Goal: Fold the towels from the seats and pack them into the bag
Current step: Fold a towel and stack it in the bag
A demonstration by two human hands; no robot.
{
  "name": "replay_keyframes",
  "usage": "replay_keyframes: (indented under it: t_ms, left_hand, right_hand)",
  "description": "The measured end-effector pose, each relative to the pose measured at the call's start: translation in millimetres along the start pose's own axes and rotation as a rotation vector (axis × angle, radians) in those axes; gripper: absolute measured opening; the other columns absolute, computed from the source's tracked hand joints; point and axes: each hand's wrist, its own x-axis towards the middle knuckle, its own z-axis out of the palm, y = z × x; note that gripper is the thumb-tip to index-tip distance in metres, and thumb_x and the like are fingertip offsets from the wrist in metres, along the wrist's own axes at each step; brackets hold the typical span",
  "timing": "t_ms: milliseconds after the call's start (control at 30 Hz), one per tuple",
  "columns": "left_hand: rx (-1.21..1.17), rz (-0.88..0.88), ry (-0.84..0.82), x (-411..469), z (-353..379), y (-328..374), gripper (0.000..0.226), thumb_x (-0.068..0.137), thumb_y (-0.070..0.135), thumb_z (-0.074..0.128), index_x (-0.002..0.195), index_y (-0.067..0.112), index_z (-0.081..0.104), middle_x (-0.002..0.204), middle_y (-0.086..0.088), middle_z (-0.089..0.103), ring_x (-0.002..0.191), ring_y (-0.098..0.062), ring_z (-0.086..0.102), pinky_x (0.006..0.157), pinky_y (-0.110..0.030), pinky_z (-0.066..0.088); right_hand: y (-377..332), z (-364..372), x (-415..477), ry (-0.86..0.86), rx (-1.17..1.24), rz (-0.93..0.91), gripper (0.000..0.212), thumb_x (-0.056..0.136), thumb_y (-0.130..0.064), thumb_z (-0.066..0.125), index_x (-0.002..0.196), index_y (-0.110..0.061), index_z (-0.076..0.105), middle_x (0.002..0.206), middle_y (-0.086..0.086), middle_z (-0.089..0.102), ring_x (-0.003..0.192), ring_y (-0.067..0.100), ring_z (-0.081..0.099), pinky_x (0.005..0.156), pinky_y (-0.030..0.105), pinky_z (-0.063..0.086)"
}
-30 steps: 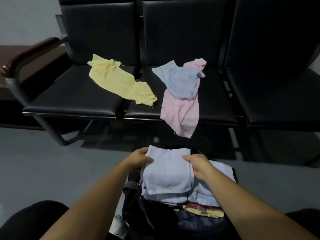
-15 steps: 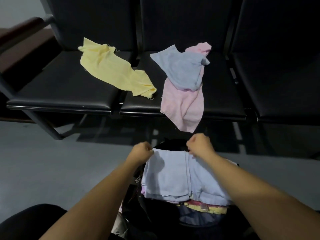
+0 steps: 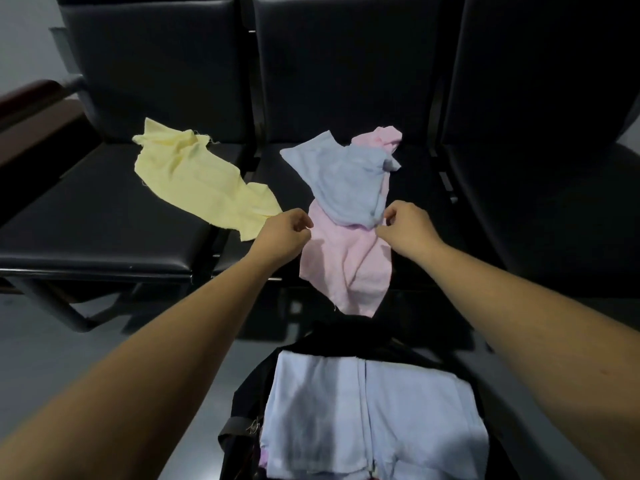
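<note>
Seats [image 3: 104, 216] beyond left hand [image 3: 287, 230] and right hand [image 3: 405, 223]. Bag [image 3: 252, 389] under my forearms, folded pale-blue towel [image 3: 363, 410] on top. Yellow towel [image 3: 197, 181] left of left hand. Pink towel [image 3: 346, 258] between hands, blue towel [image 3: 346, 178] on its far end. Fingers curled at pink edges; can't tell if pinching. I judge: fetching next towel. Next: pinch both edges, slide pink from under blue.

Black padded seats [image 3: 97, 230]: smooth leather-like cover, faint gloss noted. Crumpled yellow towel [image 3: 201, 188], pink towel [image 3: 346, 265], grey-blue towel [image 3: 349, 178]: soft matt cloth. Grey floor [image 3: 69, 358]: smooth, dull sheen.
</note>
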Motion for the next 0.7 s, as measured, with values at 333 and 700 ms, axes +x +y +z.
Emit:
replay_keyframes:
  t_ms: [333, 700]
  left_hand:
    - [0.12, 0.145, -0.199, 86.5, 47.7, -2.3, 0.053, 0.087, 0.031, 0.077, 0.137, 0.031, 0.059, 0.131, -0.006, 0.045, 0.119, -0.019, 0.049, 0.104, -0.027, 0.041]
    - [-0.123, 0.299, 0.161, 90.8, -18.1, 59.5, 0.012, 0.095, 0.024, 0.066, 0.085, 0.019, 0.061, 0.078, 0.005, 0.059, 0.073, -0.005, 0.053, 0.065, -0.02, 0.034]
  right_hand:
    - [18.3, 39.2, 61.2, 0.013, -0.109, -0.083, 0.018, 0.091, -0.026, 0.066, 0.106, -0.018, 0.072, 0.113, 0.013, 0.052, 0.105, 0.036, 0.056, 0.092, 0.044, 0.051]
    - [-41.1, -53.4, 53.4, 0.324, 0.564, -0.24, 0.024, 0.104, -0.025, 0.052, 0.096, -0.004, 0.06, 0.083, 0.011, 0.062, 0.076, 0.012, 0.054, 0.068, 0.028, 0.046]
